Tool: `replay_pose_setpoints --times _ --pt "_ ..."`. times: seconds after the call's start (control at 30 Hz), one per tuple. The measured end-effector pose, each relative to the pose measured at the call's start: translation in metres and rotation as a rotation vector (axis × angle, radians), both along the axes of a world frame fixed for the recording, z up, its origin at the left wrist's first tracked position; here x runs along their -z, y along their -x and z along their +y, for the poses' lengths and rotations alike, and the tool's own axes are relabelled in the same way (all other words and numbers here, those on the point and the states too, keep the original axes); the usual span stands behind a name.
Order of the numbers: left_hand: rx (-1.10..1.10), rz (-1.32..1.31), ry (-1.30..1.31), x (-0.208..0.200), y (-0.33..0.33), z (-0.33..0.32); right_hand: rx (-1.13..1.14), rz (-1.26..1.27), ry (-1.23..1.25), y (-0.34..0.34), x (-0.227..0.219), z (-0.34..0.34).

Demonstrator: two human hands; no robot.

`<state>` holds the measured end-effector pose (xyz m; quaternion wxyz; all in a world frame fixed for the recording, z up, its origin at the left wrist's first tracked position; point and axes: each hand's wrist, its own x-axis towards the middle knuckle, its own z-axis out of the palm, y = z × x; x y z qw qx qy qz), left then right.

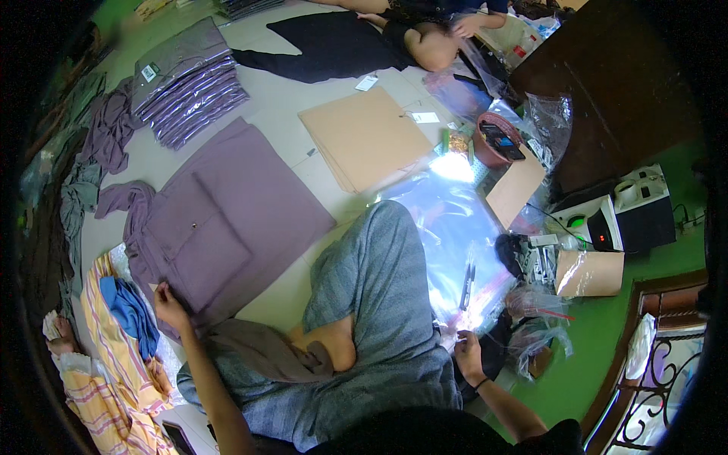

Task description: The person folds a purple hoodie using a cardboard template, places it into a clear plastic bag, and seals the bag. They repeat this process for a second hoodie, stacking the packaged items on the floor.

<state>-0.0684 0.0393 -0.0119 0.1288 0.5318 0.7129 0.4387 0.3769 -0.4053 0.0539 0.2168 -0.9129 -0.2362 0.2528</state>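
Observation:
A mauve garment (227, 220) with a snapped flap pocket lies spread on the floor at my left. My left hand (173, 309) is at its near left edge, fingers pinched on the fabric. By my right knee lie clear plastic bags (447, 227) in a shiny stack, with a dark, narrow tool (468, 287) on top. My right hand (469, 355) is closed at the near end of this stack; what its fingertips hold is too small to tell. A brownish-grey cloth (262, 350) lies across my lap.
Bagged folded garments (189, 83) are stacked at the far left. Cardboard sheets (368, 136) lie ahead, with black trousers (326, 45) beyond, beside another person (432, 45). A basket (497, 140) stands right. A child lies by striped cloth (114, 341) at the left.

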Motion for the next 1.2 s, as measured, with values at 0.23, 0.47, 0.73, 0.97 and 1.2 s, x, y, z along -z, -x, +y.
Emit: replay_pose_setpoints --times 0.23,0.47,0.73,0.97,1.2 --pt "0.036 0.011 -0.109 -0.005 -0.001 -0.004 -0.258 -0.586 -0.068 -0.061 0.007 0.053" --pt "-0.025 -0.136 -0.08 -0.011 -0.013 -0.008 -0.124 -0.375 0.141 -0.089 0.024 0.088" --pt "-0.042 -0.222 -0.111 -0.009 -0.014 -0.003 -0.166 -0.524 0.1 -0.1 -0.001 0.081" --pt "-0.021 -0.211 -0.092 -0.007 -0.014 -0.001 -0.28 -0.474 -0.143 -0.103 -0.028 0.087" --pt "-0.015 -0.251 -0.079 -0.006 -0.012 -0.006 0.123 0.05 -0.386 -0.095 -0.033 0.111"
